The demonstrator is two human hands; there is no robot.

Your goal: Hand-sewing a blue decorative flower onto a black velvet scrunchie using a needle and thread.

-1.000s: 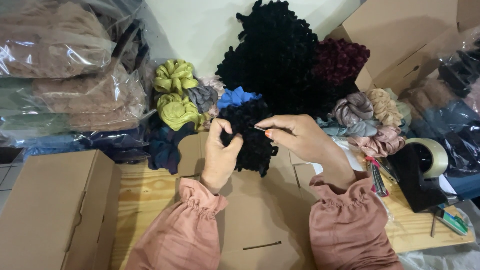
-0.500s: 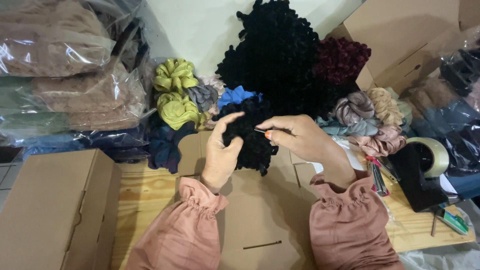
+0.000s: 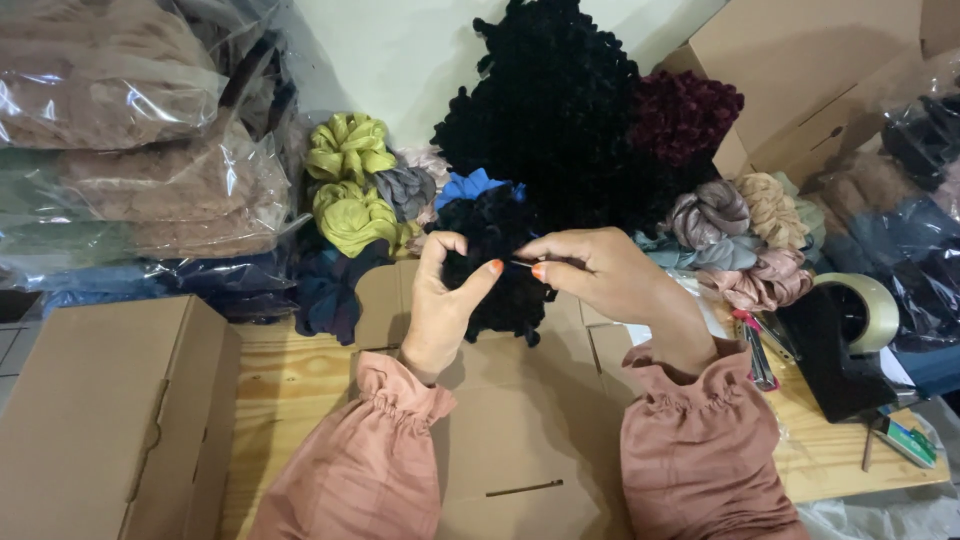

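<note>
While a flat brown cardboard box [image 3: 520, 440] lies nearest on the wooden table [image 3: 290, 375], both hands work just above its far edge. The left hand [image 3: 440, 305] is curled around a black scrunchie [image 3: 495, 255], thumb and fingers grasping its left side. The right hand [image 3: 610, 280] pinches something thin and small at the scrunchie's front, between thumb and forefinger; what it is I cannot tell. The scrunchie hangs between the two hands, touching both.

To the left stands a closed cardboard carton [image 3: 110, 410]. To the right sits a tape dispenser [image 3: 850, 335] with a clear roll.

Further back, yellow-green scrunchies [image 3: 350, 180] lie piled beside grey and blue ones. Behind the hands rises a big heap of black scrunchies [image 3: 550, 110], with a dark red bunch [image 3: 685, 110] at its right and beige and pink ones below. Clear plastic bags [image 3: 130, 150] of fabric are stacked at far left.
</note>
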